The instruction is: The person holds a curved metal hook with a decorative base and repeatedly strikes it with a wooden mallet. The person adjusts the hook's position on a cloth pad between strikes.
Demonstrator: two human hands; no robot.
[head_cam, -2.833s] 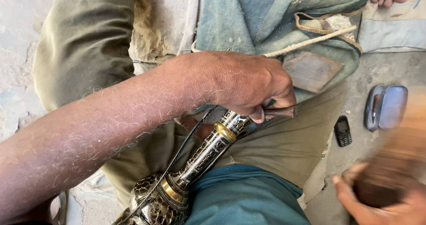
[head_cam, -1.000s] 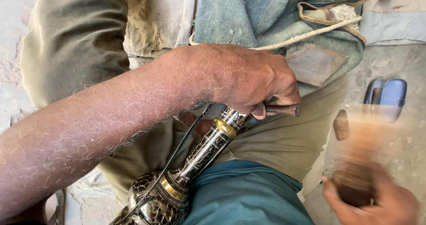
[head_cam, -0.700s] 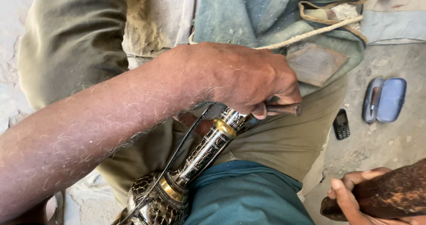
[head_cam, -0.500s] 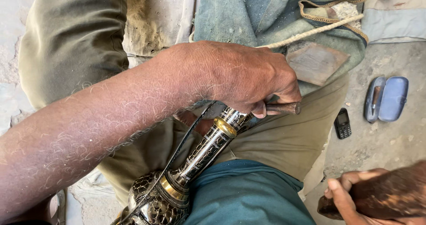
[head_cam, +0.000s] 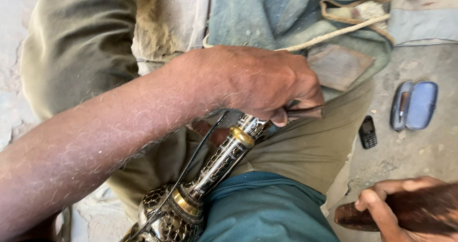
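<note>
My left hand is closed around a small dark chisel-like tool, its tip pressed against the top of an engraved silver metal vessel neck with brass bands. The vessel's round patterned body rests between my legs at the bottom of the view, and a thin black cord runs along it. At the bottom right, my right hand grips a dark brown wooden mallet, held low and away from the vessel.
A small black mobile phone and an open blue spectacle case lie on the concrete floor at right. A teal cloth covers my lap. Olive trousers, a rope and grey-blue fabric fill the top.
My right hand with the mallet has come down from a blurred swing near the phone to the bottom right corner. My left hand and the vessel have stayed put.
</note>
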